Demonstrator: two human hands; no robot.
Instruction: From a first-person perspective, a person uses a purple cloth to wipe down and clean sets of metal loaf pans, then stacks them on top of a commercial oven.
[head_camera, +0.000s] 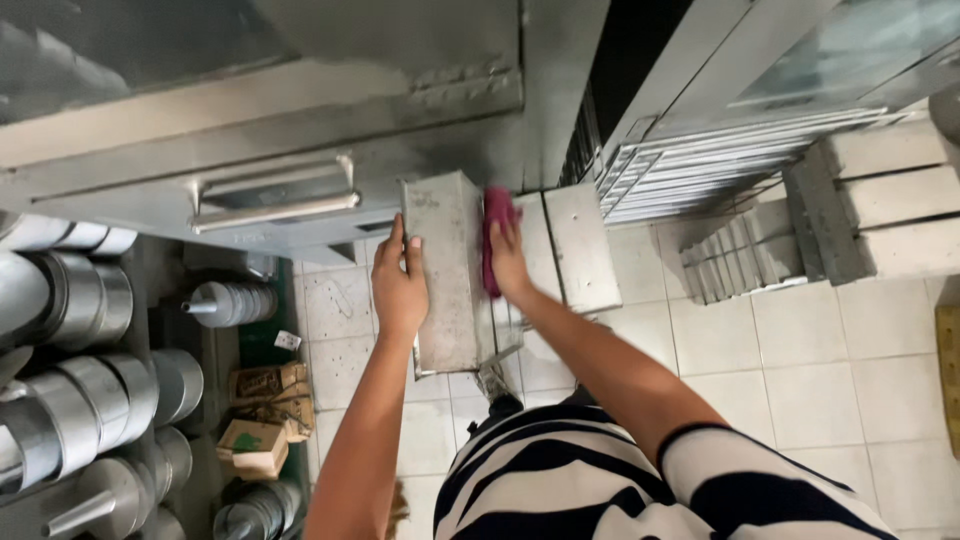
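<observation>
A long rectangular metal baking tin (446, 275) is held up in front of me, its flat side facing the camera. My left hand (400, 285) grips its left edge, fingers wrapped around the rim. My right hand (508, 262) presses a pink cloth (493, 235) against the tin's right side. More flat metal tins (580, 245) lie just to the right, behind my right hand.
A metal cabinet with a bar handle (275, 205) stands ahead. Round metal moulds (95, 380) fill shelves at left, with cardboard boxes (262, 420) below. A rack of wire trays (700, 165) and grey blocks (870, 200) stand at right on the white tiled floor (800, 370).
</observation>
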